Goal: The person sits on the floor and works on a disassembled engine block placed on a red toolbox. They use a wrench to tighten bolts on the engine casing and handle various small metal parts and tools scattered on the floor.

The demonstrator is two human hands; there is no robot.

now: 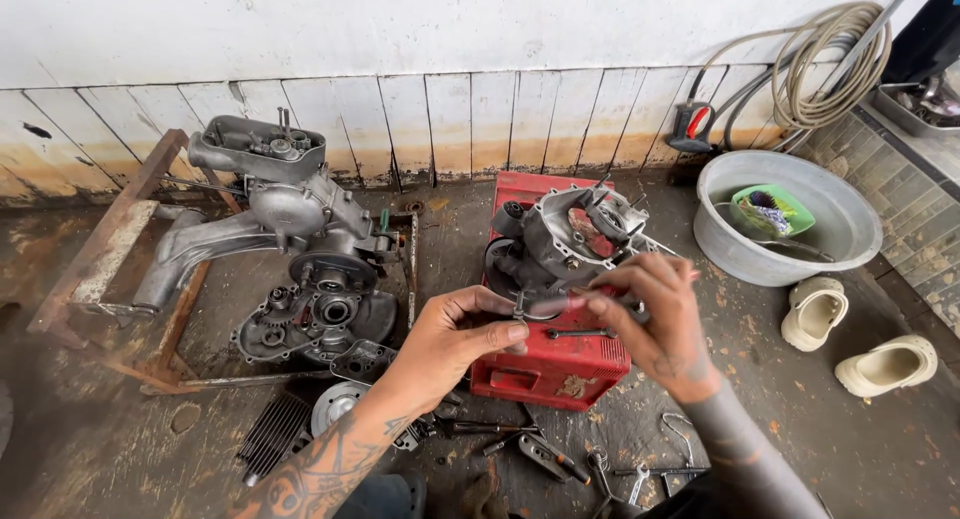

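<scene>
Pinching a small metal part (547, 306), both hands' fingers (500, 331) are closed on it. Left hand (455, 337) and right hand (655, 314) meet above the red toolbox (560, 364), near the engine casing (570, 234).

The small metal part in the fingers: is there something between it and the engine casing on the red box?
Nothing visible. Left hand and right hand pinch the small metal part just in front of the engine casing on the red box; open air between.

Grey basin (835, 241), coiled hose (835, 64), perhaps two clogs (815, 312).
</scene>
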